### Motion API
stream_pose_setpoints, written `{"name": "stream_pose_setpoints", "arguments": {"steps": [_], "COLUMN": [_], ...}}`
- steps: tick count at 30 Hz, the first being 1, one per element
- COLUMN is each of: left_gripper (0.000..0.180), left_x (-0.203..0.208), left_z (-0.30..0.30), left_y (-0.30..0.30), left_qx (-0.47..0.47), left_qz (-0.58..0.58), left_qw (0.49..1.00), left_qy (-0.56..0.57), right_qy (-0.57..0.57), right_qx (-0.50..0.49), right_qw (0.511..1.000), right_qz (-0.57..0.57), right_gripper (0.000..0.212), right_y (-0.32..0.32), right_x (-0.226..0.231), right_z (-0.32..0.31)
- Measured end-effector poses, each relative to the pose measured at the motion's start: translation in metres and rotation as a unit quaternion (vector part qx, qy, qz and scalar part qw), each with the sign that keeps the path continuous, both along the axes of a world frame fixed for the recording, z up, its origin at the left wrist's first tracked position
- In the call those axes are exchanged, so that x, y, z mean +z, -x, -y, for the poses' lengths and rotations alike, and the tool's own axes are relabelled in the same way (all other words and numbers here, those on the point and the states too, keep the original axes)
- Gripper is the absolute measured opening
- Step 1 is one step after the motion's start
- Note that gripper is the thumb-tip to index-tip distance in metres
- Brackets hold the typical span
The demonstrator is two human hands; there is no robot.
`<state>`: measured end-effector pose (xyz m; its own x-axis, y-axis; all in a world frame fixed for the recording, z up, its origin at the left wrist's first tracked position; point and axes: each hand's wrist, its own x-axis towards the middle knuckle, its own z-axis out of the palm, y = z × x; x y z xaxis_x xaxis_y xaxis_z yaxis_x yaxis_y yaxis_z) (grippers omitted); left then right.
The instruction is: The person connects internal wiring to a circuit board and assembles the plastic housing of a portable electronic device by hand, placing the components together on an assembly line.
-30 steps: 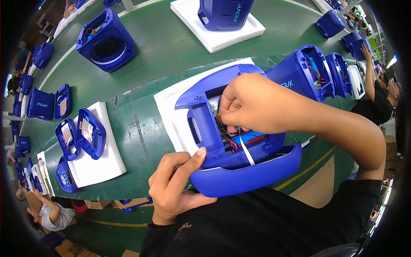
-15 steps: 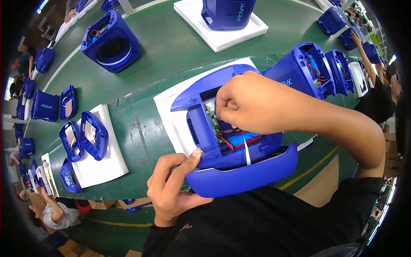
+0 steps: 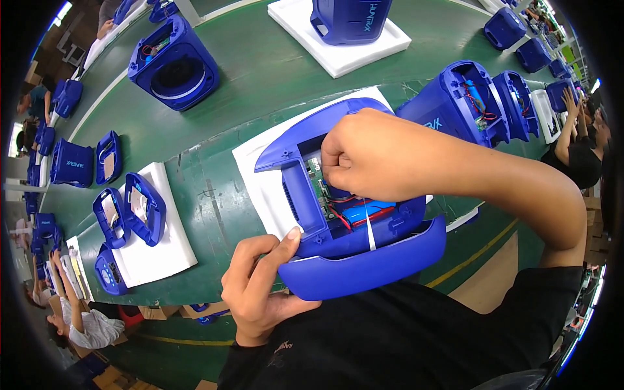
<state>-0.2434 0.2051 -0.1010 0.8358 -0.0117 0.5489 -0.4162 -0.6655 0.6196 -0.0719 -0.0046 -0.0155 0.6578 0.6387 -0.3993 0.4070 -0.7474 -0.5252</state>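
Before me a blue plastic speaker housing (image 3: 364, 270) lies with its opening facing up. Inside are a green circuit board (image 3: 320, 183), red and black wires and a blue battery pack (image 3: 369, 212). A thin white strip (image 3: 370, 229) runs from beside the battery toward the near edge. My left hand (image 3: 257, 276) grips the housing's near left corner, fingers bent against its edge. Over the cavity, right beside the board, my right hand (image 3: 370, 156) is closed with its fingertips pinched; whatever they hold is hidden.
A white foam pad (image 3: 257, 170) lies under the housing. More blue housings (image 3: 448, 104) stand close on the right, another (image 3: 174, 65) at the far left. Blue frame parts (image 3: 144, 208) rest on a foam pad at left. Co-workers (image 3: 94, 325) sit along the green bench.
The view has shifted slightly. My right hand has moved a little to the left over the board, still pinched. My left hand keeps its grip on the housing.
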Motion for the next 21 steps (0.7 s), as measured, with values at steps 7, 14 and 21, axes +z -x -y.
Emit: {"name": "stream_pose_setpoints", "arguments": {"steps": [7, 14, 21], "left_gripper": [0.061, 0.061, 0.063], "left_x": [0.002, 0.001, 0.001], "left_z": [0.0, -0.001, -0.003], "left_y": [0.0, 0.0, -0.001], "left_qx": [-0.002, -0.008, -0.019], "left_qz": [-0.009, -0.005, 0.0], "left_qw": [1.0, 1.0, 1.0], "left_qy": [0.0, 0.003, -0.007], "right_qy": [0.054, 0.057, 0.078], "right_qx": [0.004, 0.001, 0.008], "right_qw": [0.998, 0.998, 0.997], "right_qz": [0.04, 0.024, 0.017], "right_gripper": [0.022, 0.024, 0.023], "right_y": [0.003, 0.003, 0.002], "right_x": [0.002, 0.006, 0.005], "right_z": [-0.006, -0.01, -0.012]}}
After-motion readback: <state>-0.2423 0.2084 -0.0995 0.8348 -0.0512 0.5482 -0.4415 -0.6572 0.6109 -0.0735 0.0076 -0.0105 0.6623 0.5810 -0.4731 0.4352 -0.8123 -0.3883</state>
